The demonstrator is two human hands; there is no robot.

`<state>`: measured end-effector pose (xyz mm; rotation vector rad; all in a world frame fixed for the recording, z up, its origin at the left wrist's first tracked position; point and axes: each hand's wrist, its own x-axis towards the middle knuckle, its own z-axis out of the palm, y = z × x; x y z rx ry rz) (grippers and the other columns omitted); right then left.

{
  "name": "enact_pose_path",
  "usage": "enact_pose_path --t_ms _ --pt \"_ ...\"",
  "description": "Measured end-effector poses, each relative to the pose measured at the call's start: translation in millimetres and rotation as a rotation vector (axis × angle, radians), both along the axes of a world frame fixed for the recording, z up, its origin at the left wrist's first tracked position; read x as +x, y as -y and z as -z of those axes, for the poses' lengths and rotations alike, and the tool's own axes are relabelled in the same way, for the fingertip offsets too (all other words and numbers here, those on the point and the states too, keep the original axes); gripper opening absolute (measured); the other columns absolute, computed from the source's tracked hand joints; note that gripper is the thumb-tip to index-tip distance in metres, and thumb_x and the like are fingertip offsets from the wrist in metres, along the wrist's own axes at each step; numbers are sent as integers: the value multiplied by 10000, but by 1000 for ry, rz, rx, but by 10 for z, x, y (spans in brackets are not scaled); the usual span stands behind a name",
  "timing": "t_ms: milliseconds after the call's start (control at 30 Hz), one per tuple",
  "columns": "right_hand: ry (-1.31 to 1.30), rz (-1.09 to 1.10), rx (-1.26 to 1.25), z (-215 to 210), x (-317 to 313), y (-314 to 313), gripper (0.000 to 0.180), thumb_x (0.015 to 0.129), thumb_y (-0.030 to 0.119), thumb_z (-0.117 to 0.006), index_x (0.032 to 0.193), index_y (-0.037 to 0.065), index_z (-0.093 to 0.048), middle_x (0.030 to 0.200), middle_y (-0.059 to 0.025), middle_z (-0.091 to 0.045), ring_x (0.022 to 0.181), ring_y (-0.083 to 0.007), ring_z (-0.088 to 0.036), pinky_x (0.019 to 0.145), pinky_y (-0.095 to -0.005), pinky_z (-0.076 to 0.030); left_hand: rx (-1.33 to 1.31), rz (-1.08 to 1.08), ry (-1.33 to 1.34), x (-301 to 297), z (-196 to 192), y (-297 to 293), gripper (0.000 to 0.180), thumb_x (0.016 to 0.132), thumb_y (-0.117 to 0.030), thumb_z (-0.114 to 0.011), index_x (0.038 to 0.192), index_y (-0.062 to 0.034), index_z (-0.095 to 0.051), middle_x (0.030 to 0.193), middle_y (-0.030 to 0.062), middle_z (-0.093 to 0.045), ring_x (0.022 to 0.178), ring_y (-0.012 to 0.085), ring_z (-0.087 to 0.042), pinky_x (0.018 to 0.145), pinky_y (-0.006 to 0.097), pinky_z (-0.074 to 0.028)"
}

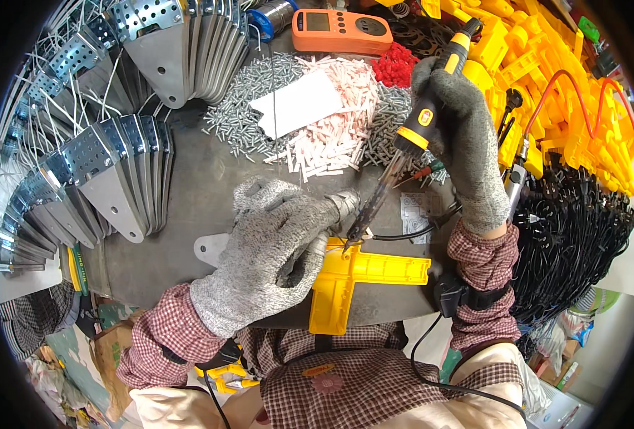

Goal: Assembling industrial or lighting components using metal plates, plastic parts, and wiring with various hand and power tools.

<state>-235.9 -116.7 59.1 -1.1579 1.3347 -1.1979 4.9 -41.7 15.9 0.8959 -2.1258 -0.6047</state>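
Yellow plastic cross-shaped part (353, 275) lies at the surface's (202, 186) near edge, the left hand (274, 247) curled over it, pinching something (hidden). The right hand (460, 136) grips a soldering iron (403, 143), whose tip could scorch glove or plastic if it slips.

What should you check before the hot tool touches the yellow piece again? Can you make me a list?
1. Right hand grips the soldering iron firmly: ok.
2. Iron tip sits at the joint on the yellow plastic piece: ok.
3. Left hand steadies the piece: ok.
4. Both hands gloved: ok.
5. Black wire clear of the tip: not ok, it runs right beside it.
6. Tip hot enough: cannot tell.
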Motion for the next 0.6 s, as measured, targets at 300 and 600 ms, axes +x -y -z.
enact_pose_path --t_ms 300,600 --pt "4 -57 -9 44 -14 22 274 996 349 -559 994 87 -640 730 33 -589 531 -33 -476 467 -201 -336 -18 -4 19 21 25 4 431 751 72 -660 1170 -24 -694 929 63 -666 883 280 -605 887 422 -415" --pt "30 -100 -22 87 -57 77 278 1000 336 -551 946 75 -630 637 38 -540 471 -43 -415 445 -224 -291 -329 -185 490 317 -244 -44 401 637 -142 -692 1038 -146 -691 993 0 -638 1019 235 -564 1004 535 -353"
